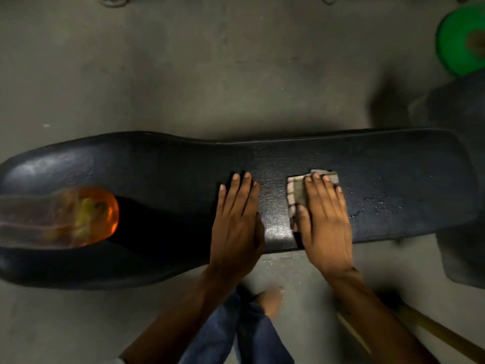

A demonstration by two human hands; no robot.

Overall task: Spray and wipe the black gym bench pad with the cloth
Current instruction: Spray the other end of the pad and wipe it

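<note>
From my feed, the grey concrete floor (183, 74) fills most of the view, and across it runs the black bench pad (380, 164), lying left to right, broad and rounded at its left end and narrower along the right stretch. I see a sheen on the pad between the two hands, and droplets of liquid beading on its surface just right of the right hand. A second dark padded piece (462, 158) sits at the pad's far right end, blurred, so I cannot tell how it joins. On the wide left end lies a clear bottle (60, 219) on its side, its orange-tinted base pointing toward the hands; its other end runs out of the picture. A green disc (456, 38) lies on the floor at the upper right. My left hand (236, 222) rests flat on the pad, palm down, fingers straight and close together, holding nothing. My right hand (325, 219) lies flat too, fingers straight and slightly spread, pressing the folded checked cloth (295, 193) onto the pad; the cloth shows past the fingertips and along the thumb side. Below the pad I see blue trouser legs (252, 332) and a bare foot (270, 300) on the floor, and a yellowish wooden handle (441, 332) slanting at the lower right.
</note>
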